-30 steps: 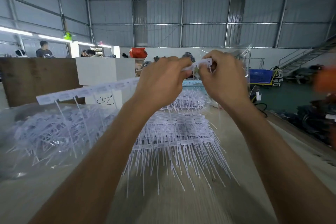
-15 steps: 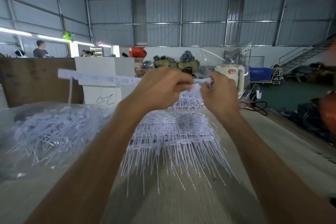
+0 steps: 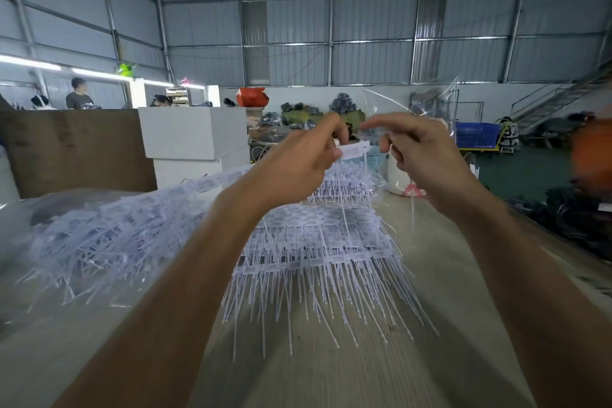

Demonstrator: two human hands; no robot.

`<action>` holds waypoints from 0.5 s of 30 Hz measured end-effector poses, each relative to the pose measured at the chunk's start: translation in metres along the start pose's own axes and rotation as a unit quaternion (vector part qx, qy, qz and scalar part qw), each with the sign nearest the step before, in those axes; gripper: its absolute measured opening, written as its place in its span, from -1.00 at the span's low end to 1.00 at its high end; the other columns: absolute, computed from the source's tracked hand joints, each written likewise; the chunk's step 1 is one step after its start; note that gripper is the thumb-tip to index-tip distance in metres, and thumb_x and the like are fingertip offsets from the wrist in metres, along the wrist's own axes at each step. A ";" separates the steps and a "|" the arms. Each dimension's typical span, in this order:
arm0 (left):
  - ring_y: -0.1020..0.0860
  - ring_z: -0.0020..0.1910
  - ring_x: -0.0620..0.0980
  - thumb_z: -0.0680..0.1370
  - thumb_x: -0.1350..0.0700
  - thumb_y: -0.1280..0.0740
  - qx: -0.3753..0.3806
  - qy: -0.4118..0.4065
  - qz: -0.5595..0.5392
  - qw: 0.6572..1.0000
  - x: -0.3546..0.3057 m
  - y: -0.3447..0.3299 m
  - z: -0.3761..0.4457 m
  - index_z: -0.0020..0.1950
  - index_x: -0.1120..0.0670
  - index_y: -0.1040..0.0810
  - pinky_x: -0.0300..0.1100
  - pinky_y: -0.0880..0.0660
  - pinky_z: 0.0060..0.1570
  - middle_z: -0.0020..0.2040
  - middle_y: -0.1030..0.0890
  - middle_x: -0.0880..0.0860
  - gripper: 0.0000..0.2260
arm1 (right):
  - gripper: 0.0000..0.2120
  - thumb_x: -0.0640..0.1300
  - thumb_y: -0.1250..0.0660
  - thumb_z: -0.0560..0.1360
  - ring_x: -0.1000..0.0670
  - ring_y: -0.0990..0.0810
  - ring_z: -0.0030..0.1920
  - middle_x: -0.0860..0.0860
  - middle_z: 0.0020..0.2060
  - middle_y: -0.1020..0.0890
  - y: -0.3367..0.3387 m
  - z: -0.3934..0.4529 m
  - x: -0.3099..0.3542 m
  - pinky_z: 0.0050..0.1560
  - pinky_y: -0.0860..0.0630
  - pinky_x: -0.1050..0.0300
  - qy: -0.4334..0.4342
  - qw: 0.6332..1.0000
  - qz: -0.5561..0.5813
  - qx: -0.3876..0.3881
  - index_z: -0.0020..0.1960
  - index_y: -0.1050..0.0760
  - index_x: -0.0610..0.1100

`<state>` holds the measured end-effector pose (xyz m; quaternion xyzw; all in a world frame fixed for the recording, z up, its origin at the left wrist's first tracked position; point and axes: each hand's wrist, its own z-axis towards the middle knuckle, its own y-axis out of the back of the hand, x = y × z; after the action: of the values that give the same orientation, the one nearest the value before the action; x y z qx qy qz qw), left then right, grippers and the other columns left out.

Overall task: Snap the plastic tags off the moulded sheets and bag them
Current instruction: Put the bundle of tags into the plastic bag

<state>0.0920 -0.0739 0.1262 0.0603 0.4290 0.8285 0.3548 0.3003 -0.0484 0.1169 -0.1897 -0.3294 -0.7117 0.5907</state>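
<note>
Strip in hand: a moulded strip of tags [image 3: 212,180] runs from the left hand out toward 9 o'clock, its free end [image 3: 356,149] poking past the fingers toward 3 o'clock, held up above the table.
Just changed: half a second ago both hands met on this end of the strip; now they stand apart, and one loose tag [image 3: 411,205] hangs by its thin tail below the right hand. I judge that one tag has just snapped off.
Left hand [image 3: 298,162]: fingers curled, thumb and forefinger pinching the strip near its end.
Right hand [image 3: 420,149]: at 3 o'clock of the strip, curled fingers holding the detached tag, forefinger stretched out toward the left hand.
Sheets waiting: a stack of unbroken moulded sheets [image 3: 318,242] lies on the table [image 3: 447,308] at 6 o'clock of the hands, tails fanning toward the camera.
Bagged tags: a clear bag of loose tags [image 3: 99,242] lies at 8 o'clock.
Open bag: clear plastic film [image 3: 427,99] rises behind the right hand at 1 o'clock.
Meaning for the task: the freed tag wants bagging; most of the strip, and the whole stack, is not yet done.
</note>
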 end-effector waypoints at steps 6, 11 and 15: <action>-0.58 -0.24 -0.19 0.65 0.13 -0.31 -0.028 -0.021 -0.048 0.998 0.006 0.001 0.001 0.03 0.05 -0.41 -0.10 -0.56 -0.22 -0.20 -0.63 -0.06 -0.92 | -0.82 -0.07 -0.29 0.64 0.09 -0.55 -0.20 0.16 -0.12 -0.66 -0.009 -0.003 0.016 -0.16 -0.46 0.32 0.048 0.986 -0.119 0.108 0.09 -0.67 -0.06; -0.65 -0.10 -0.16 0.58 -0.10 -0.38 -0.123 0.009 0.024 0.992 0.007 0.000 0.001 0.01 -0.09 -0.53 0.04 -0.54 0.13 -0.17 -0.67 -0.17 -0.88 | -0.91 -0.13 -0.39 0.58 0.05 -0.46 -0.24 -0.05 -0.24 -0.60 -0.008 -0.001 0.010 -0.14 -0.40 0.13 0.073 0.986 -0.132 0.068 0.02 -0.66 -0.12; -0.57 -0.06 -0.08 0.64 -0.14 -0.25 -0.191 0.036 0.163 0.967 0.004 0.001 0.003 -0.02 -0.07 -0.56 0.07 -0.30 0.23 -0.13 -0.63 -0.18 -0.81 | -0.92 -0.14 -0.39 0.59 0.05 -0.40 -0.30 -0.15 -0.28 -0.51 -0.011 0.002 0.008 -0.25 -0.36 0.16 0.041 0.996 -0.066 0.030 -0.01 -0.66 -0.10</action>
<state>0.0890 -0.0699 0.1280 0.0303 0.2597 0.9434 0.2039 0.2881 -0.0516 0.1207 -0.1199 -0.3379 -0.7463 0.5607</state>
